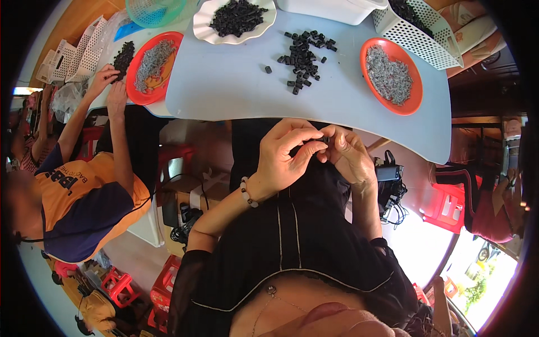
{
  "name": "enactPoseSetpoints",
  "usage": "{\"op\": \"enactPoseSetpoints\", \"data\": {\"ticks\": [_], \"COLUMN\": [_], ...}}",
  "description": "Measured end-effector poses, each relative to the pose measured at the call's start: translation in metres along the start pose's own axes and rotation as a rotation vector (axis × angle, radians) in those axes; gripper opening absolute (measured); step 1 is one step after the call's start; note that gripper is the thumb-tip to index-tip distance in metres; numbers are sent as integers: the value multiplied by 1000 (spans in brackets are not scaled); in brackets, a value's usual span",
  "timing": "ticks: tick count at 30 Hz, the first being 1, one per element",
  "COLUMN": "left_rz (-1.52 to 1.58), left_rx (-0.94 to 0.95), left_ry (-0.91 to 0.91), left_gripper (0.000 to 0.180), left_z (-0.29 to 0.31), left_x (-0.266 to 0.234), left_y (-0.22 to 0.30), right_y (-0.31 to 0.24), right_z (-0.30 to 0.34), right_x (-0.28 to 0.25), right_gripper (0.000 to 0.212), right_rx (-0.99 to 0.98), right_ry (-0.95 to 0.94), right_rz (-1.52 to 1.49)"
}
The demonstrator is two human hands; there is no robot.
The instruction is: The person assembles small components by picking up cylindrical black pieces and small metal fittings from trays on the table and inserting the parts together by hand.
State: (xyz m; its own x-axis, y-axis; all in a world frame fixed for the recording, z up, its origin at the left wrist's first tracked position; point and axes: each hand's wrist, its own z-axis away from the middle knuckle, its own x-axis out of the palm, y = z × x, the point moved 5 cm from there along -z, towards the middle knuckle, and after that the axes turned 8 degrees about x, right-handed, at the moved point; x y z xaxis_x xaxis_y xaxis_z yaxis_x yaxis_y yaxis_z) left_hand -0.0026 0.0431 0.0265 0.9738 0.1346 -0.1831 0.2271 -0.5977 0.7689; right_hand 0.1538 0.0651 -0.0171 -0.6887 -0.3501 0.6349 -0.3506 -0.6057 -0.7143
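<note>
Both hands meet just off the table's near edge, above my lap. Between thumb and fingers, my left hand pinches a small black plastic part. Fingertips of my right hand close on the same part from the other side, hiding most of it. Beyond them on the table lies a loose pile of small black block-like parts, with one part apart to the left. A red oval dish at right holds many small silvery metal pieces.
A white scalloped bowl of black parts stands at the back. White perforated baskets and a white tub line the far edge. At left, a co-worker handles black parts beside another red dish. Red stools stand around.
</note>
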Motion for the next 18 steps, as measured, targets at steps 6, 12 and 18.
{"op": "enactPoseSetpoints", "data": {"ticks": [6, 12, 18], "left_rz": [63, 97, 35], "left_rx": [-73, -57, 17], "left_ry": [-18, -134, -261], "left_gripper": [19, 17, 19], "left_z": [-3, -8, -7], "left_x": [8, 8, 8], "left_y": [4, 0, -4], "right_y": [11, 14, 20], "right_z": [-7, -7, -9], "right_x": [-7, -14, -18], "right_gripper": [37, 32, 30], "right_rx": [27, 6, -21], "right_ry": [-68, -110, -121], "right_rz": [-79, -210, -237]}}
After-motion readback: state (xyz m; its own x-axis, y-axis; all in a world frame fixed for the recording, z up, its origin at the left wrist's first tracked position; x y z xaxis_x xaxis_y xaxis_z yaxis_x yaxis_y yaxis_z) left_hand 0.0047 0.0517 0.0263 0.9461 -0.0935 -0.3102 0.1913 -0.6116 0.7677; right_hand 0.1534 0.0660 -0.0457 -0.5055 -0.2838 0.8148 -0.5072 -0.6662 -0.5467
